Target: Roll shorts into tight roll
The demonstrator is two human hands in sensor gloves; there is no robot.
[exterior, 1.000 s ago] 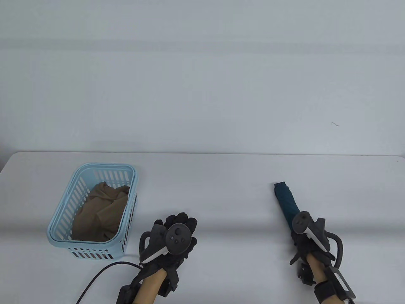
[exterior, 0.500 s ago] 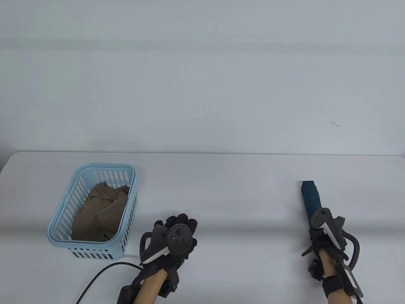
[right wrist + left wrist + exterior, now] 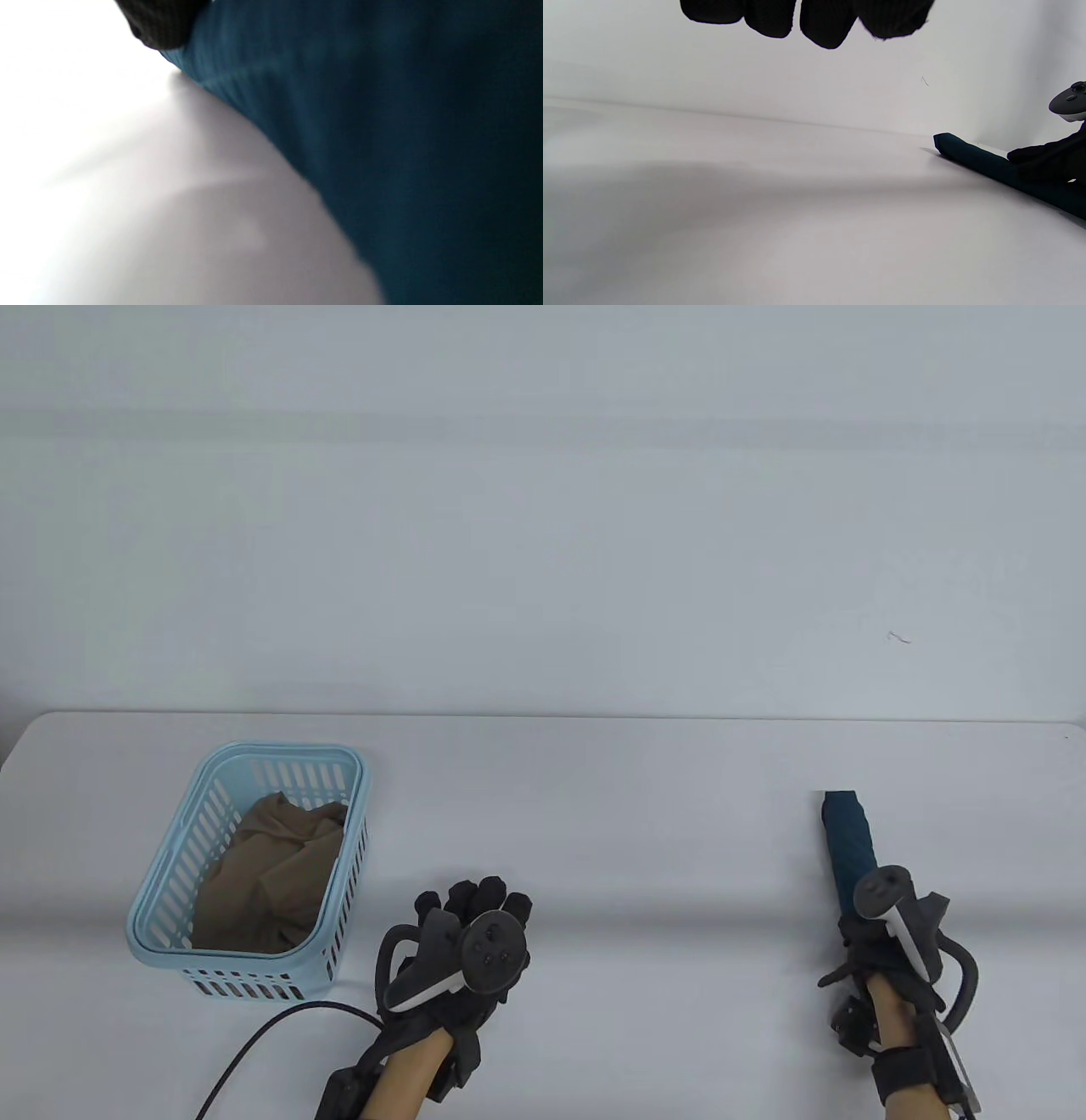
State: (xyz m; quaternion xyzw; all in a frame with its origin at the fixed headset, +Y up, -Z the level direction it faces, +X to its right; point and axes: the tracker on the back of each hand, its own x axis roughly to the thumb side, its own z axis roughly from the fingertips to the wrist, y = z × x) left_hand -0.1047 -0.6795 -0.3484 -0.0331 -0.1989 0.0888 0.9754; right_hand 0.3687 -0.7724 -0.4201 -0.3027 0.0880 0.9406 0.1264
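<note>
The dark teal shorts (image 3: 848, 840) are a tight roll lying on the white table at the right, long axis pointing away from me. My right hand (image 3: 874, 937) grips the roll's near end; the far end sticks out past the tracker. The roll fills the right wrist view (image 3: 382, 127) and shows at the right of the left wrist view (image 3: 975, 159). My left hand (image 3: 475, 916) hovers empty over the table at centre-left, fingers curled downward; its fingertips (image 3: 814, 21) hang free in the left wrist view.
A light blue slotted basket (image 3: 161, 899) stands at the left with a brown garment (image 3: 271, 865) crumpled inside. A black cable (image 3: 254, 1052) runs from the left wrist toward the front edge. The table's far edge meets a pale wall.
My right hand has carried the teal roll to the right, turning it closer to straight away from me. My left hand has barely moved, only tilting slightly.
</note>
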